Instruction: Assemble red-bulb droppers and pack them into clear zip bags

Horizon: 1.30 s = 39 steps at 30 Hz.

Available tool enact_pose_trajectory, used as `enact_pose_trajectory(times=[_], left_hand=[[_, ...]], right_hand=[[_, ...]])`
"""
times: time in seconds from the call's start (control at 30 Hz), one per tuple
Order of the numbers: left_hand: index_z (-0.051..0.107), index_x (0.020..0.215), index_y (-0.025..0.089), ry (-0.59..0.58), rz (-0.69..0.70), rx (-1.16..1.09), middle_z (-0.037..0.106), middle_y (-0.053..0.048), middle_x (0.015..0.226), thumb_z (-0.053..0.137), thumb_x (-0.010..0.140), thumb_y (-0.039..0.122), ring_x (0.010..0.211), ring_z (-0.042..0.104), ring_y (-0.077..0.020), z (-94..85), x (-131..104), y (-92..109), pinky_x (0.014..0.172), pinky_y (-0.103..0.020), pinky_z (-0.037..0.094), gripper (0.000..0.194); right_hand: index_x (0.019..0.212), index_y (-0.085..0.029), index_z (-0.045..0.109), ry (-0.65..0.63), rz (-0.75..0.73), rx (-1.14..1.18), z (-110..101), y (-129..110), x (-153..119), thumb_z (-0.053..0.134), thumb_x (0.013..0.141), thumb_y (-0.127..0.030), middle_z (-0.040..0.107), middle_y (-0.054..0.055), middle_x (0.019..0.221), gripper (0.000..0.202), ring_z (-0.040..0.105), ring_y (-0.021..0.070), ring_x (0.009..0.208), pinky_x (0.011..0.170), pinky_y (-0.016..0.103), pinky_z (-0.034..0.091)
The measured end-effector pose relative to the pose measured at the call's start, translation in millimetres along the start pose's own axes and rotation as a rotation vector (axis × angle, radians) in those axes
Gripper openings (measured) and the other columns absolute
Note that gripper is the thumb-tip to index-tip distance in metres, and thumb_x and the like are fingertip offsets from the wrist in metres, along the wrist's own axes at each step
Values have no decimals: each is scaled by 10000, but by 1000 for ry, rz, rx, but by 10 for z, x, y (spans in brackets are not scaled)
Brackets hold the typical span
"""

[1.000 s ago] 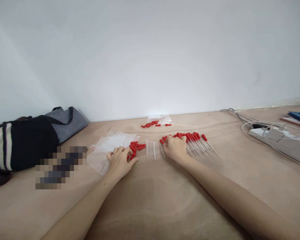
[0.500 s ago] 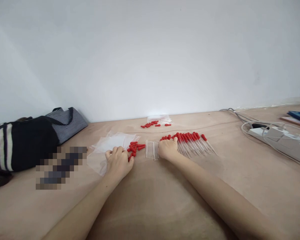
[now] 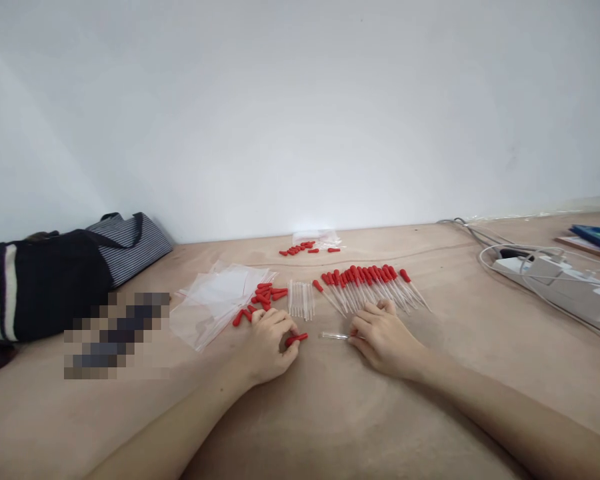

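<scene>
Between its thumb and fingers, my left hand point(image 3: 273, 343) pinches a red rubber dropper bulb point(image 3: 296, 339), its neck pointing right. My right hand point(image 3: 383, 337) is closed on a clear glass dropper tube point(image 3: 334, 335), whose free end faces the bulb across a small gap. Just beyond my hands, several bare glass tubes point(image 3: 301, 300) lie side by side. Loose red bulbs point(image 3: 263, 300) are heaped to their left. On the right lies a row of droppers with red bulbs fitted point(image 3: 365, 277), partly covered by my right fingers.
Flat clear plastic bags point(image 3: 220, 293) lie left of the loose bulbs. More bulbs point(image 3: 297, 249) and a clear bag point(image 3: 316, 237) sit near the wall. A black bag point(image 3: 55, 287) stands at the left, beside a pixelated patch. A white power strip point(image 3: 555, 273) with cables is at the right.
Both hands have drawn nearer to me. My left hand has moved right with a bulb from the heap; my right hand has come away from the tubes holding one.
</scene>
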<state>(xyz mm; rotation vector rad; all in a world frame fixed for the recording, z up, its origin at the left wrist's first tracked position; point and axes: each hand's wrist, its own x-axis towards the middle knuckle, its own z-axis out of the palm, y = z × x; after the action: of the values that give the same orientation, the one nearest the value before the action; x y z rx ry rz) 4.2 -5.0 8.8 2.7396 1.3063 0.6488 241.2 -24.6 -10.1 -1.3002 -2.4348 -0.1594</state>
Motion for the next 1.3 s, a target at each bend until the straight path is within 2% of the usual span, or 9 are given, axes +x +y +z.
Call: enact_pose_trajectory(times=[0.1,0.2,0.3,0.5,0.63,0.73,0.83,1.1,1.3], left_hand=[[592,751,197,-16,-34,-92,624,-2,793,535,681,184,750,551,-179,49,-2,3,708,-338,324,91],[592,715,192,-26,-88,-156,619,-4,749,529,731,222,726,554,-170,101,6,-9,692,-318,344,71],[577,710,194,-9,-144,-142,616,1,747,525,750,214,740,548,-178,149,10,0,734,-349,327,69],[545,797,204,26,-135,-165,616,12,791,494,793,197,772,540,-176,211,-5,60,797,-390,272,51],[556,833,219,39,-127,-191,629,25,797,525,787,206,787,554,-171,245,-11,51,827,-391,253,57],[574,914,245,47,-150,-199,647,24,842,554,772,217,818,562,-178,257,-5,38,839,-393,252,146],[597,904,261,41,-171,-214,659,27,851,562,767,230,823,565,-180,253,4,50,834,-390,265,145],[599,866,243,57,-189,-277,652,23,810,493,805,252,791,565,-182,223,-1,122,777,-384,312,122],[596,833,233,87,-170,-301,643,23,795,494,807,266,794,561,-175,206,-25,158,793,-383,305,110]], right_hand=[[705,-176,536,-11,38,79,-32,2,-37,464,814,-225,583,10,705,139,478,149,737,701,317,208],[744,-188,545,-7,67,121,-59,-5,-21,483,808,-271,580,11,749,122,477,155,762,698,311,213],[786,-201,549,-1,96,119,-26,-29,11,499,797,-336,577,23,800,144,469,169,789,706,316,222],[752,-181,529,64,160,88,113,-107,40,429,827,-241,576,50,786,139,449,187,802,748,357,224],[739,-177,503,152,175,197,107,-151,27,392,843,-194,596,23,736,153,467,164,758,797,380,199],[804,-189,537,215,150,281,82,-189,25,400,840,-182,618,20,751,142,482,163,764,792,371,197],[874,-214,584,253,113,274,87,-228,29,412,843,-195,616,12,735,176,483,159,767,784,357,196],[798,-203,602,246,72,253,107,-306,20,416,835,-190,588,-12,676,190,482,127,708,789,345,186],[801,-222,609,261,34,233,84,-285,10,430,823,-188,576,-15,649,183,459,140,723,785,357,175]])
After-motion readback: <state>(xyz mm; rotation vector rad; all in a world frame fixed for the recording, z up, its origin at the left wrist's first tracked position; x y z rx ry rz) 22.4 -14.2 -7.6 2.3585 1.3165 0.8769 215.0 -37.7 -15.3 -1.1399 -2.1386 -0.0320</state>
